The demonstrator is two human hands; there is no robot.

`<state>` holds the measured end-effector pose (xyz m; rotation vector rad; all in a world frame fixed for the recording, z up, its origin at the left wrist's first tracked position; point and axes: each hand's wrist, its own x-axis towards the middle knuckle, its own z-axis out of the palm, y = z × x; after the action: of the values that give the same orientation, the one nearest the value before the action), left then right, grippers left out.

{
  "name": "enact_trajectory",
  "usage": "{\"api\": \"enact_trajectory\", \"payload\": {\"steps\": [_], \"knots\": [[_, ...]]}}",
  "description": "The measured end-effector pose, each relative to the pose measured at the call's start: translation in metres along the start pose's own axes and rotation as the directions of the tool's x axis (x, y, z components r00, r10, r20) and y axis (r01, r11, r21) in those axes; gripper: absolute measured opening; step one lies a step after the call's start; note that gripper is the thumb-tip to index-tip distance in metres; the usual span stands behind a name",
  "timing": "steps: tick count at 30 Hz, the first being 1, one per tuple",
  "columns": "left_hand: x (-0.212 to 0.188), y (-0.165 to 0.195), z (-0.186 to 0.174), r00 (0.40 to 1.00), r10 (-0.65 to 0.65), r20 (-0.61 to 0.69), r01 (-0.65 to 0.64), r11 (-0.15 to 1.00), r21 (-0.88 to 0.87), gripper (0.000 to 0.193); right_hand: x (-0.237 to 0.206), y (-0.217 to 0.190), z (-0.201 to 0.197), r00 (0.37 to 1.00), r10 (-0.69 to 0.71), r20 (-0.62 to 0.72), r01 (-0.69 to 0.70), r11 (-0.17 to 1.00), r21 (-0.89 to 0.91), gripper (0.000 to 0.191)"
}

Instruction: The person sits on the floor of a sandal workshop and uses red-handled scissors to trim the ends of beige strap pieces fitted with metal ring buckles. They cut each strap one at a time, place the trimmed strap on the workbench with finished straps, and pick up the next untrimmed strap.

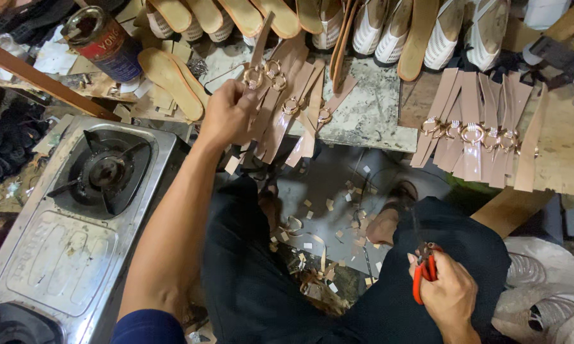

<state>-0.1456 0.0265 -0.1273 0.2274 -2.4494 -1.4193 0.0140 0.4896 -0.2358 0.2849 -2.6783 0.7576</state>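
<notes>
Your left hand [226, 114] reaches forward to the stone slab [370, 114] and its fingers are closed around a bunch of pinkish-tan straps [280, 108] with gold ring buckles, which hang over the near edge of the slab. Your right hand [449, 296] rests on your right knee, and its fingers are wrapped tight around the red-handled pliers [424, 271]; the jaws of this tool are hidden, so I cannot tell whether they are open.

On the wooden board [564, 146] to the right, a second row of straps [475, 127] already lies side by side, each one with its buckle, so this part looks finished. Many small offcuts [328, 210] lie on the floor between your feet, which suggests that much trimming is done. The bunch under your left hand seems less orderly and probably remains to be worked. Beyond, the tan insoles [236, 16] and white soles [389, 28] carry no straps yet.
</notes>
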Motion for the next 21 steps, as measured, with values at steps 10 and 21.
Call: {"api": "enact_trajectory", "payload": {"steps": [10, 21], "knots": [[-0.184, -0.01, 0.045, 0.877, -0.068, 0.475, 0.403, 0.642, -0.653, 0.011, -0.017, -0.025, 0.018, 0.92, 0.225, 0.322, -0.392, 0.589, 0.707, 0.038], [-0.3, -0.011, 0.112, 0.503, -0.014, 0.864, 0.744, 0.516, -0.425, 0.041, -0.045, -0.062, 0.034, 0.834, 0.27, 0.482, -0.532, 0.158, 0.832, 0.027]]}}
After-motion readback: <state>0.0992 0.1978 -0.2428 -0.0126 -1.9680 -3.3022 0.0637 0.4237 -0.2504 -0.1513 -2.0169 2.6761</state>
